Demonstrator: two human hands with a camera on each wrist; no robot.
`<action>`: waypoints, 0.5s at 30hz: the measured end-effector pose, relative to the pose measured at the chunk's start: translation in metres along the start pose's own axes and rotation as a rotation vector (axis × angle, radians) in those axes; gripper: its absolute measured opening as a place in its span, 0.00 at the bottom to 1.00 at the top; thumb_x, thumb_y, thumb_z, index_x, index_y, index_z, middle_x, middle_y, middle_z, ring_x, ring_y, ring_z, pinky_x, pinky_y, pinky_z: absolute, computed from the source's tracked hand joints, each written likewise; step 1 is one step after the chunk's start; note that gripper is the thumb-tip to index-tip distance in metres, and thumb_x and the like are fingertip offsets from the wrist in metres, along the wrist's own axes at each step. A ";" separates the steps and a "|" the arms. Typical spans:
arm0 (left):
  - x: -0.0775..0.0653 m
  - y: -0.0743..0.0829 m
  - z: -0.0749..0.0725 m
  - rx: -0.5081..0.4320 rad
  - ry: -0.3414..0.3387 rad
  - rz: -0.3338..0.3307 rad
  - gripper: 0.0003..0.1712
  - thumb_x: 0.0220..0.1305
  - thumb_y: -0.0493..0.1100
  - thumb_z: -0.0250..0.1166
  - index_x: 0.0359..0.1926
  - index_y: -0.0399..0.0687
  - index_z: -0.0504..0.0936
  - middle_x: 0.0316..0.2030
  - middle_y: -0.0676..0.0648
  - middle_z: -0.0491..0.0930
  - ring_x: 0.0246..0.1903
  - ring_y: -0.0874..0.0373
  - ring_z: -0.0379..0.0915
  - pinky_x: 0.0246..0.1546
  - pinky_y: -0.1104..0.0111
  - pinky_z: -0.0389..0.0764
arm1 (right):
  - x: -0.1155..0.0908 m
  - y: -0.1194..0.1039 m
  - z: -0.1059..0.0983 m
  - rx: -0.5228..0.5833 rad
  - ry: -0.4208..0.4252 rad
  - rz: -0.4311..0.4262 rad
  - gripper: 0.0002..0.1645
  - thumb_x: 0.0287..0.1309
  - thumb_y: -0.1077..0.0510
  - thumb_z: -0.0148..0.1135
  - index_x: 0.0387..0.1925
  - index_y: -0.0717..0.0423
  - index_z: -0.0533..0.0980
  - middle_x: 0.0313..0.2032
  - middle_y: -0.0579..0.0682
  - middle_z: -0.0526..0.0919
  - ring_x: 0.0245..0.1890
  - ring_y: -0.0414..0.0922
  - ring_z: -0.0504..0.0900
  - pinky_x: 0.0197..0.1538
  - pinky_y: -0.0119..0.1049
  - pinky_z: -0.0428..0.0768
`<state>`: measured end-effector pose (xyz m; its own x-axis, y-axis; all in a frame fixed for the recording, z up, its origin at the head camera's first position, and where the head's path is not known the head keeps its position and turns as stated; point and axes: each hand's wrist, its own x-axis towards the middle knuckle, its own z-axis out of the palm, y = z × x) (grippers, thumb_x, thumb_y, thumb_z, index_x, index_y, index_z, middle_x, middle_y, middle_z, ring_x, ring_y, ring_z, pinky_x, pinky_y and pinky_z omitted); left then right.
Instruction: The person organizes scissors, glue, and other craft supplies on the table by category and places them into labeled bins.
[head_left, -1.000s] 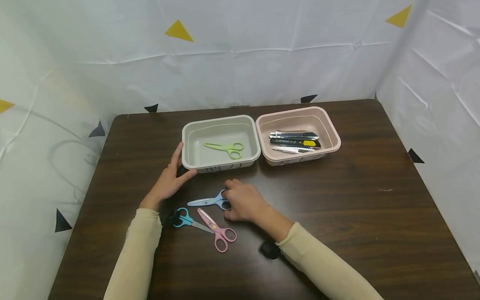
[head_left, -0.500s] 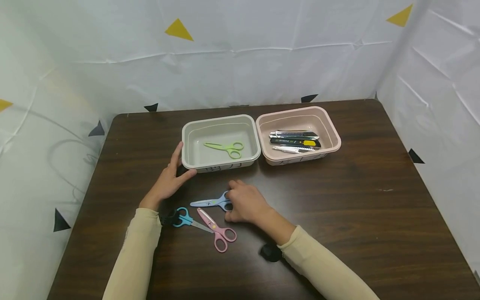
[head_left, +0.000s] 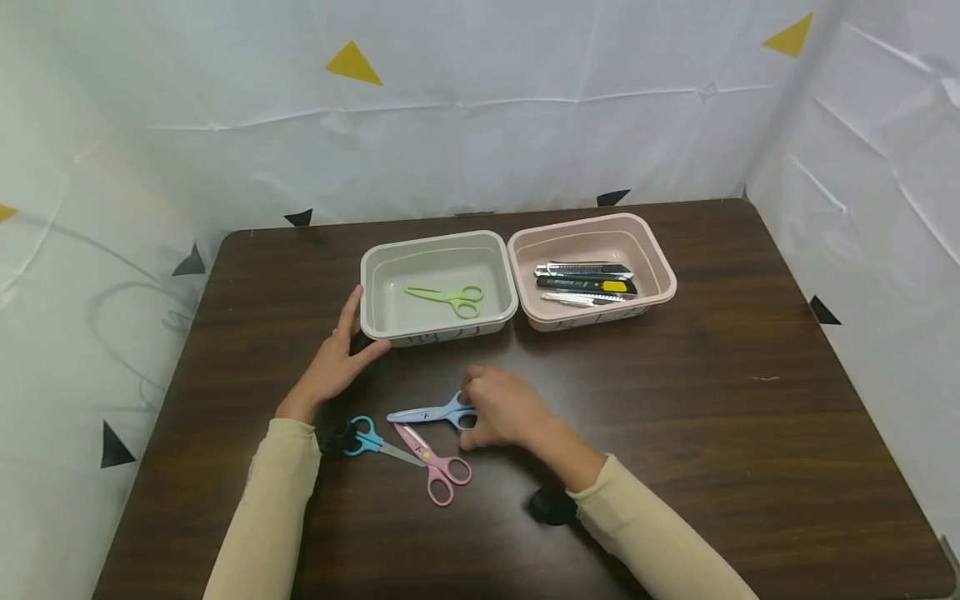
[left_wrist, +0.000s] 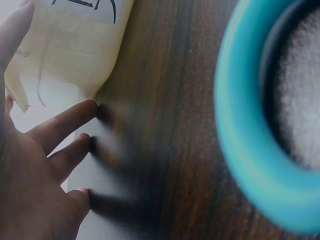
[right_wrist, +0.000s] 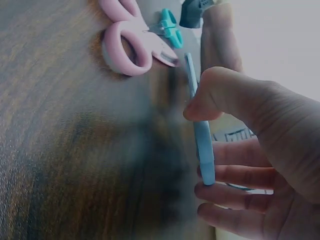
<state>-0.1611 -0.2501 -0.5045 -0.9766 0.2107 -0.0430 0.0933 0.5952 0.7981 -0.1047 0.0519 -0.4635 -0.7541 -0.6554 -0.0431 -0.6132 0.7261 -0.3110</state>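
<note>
My right hand (head_left: 507, 408) pinches the light blue scissors (head_left: 431, 413) by the handle loops, thumb on one face and fingers on the other in the right wrist view. Their closed blades point left, the tip close to the pink scissors (head_left: 432, 462). Teal-handled scissors (head_left: 370, 438) lie left of the pink pair, blade tip against it. At the near left corner of the grey-green bin (head_left: 457, 333), my left hand (head_left: 327, 372) rests with fingers spread, index along its side and thumb at its front. Green scissors (head_left: 450, 298) lie inside this bin.
Against the grey-green bin's right side stands a pink bin (head_left: 592, 315) holding several utility knives (head_left: 585, 285). Both are near the back of the dark wooden table (head_left: 750, 400). White sheeting (head_left: 480, 158) rises behind and at the sides.
My right hand has drawn the light blue scissors a little to the right and toward me. The left hand stays at the bin, and the other scissors keep their places.
</note>
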 end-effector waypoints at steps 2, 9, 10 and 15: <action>0.000 0.000 0.000 0.002 -0.003 0.002 0.54 0.65 0.60 0.64 0.74 0.86 0.31 0.76 0.48 0.48 0.72 0.44 0.51 0.61 0.30 0.50 | -0.002 0.001 -0.002 0.023 0.002 -0.008 0.23 0.31 0.42 0.76 0.32 0.48 0.84 0.38 0.41 0.77 0.35 0.39 0.75 0.33 0.34 0.74; 0.002 -0.003 0.000 0.012 -0.002 0.004 0.54 0.65 0.61 0.64 0.74 0.87 0.31 0.75 0.45 0.53 0.72 0.42 0.50 0.61 0.30 0.49 | -0.007 0.009 -0.010 0.125 0.041 -0.045 0.24 0.31 0.43 0.75 0.34 0.48 0.85 0.41 0.40 0.79 0.36 0.38 0.76 0.37 0.32 0.74; 0.002 -0.003 0.000 0.014 -0.003 0.005 0.54 0.64 0.61 0.64 0.73 0.88 0.31 0.74 0.45 0.54 0.72 0.41 0.50 0.61 0.30 0.49 | -0.008 0.010 -0.012 0.139 0.045 -0.048 0.24 0.32 0.43 0.74 0.35 0.49 0.85 0.42 0.40 0.79 0.36 0.38 0.76 0.37 0.32 0.74; 0.001 -0.002 0.000 0.014 -0.007 0.005 0.54 0.65 0.61 0.63 0.73 0.88 0.31 0.74 0.43 0.55 0.72 0.38 0.49 0.61 0.30 0.48 | -0.008 0.012 -0.025 0.203 0.064 -0.087 0.25 0.34 0.44 0.74 0.38 0.51 0.86 0.45 0.41 0.80 0.39 0.38 0.77 0.40 0.32 0.75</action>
<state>-0.1624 -0.2516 -0.5062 -0.9749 0.2185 -0.0433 0.1006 0.6054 0.7896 -0.1118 0.0708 -0.4429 -0.7180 -0.6942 0.0507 -0.6214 0.6065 -0.4960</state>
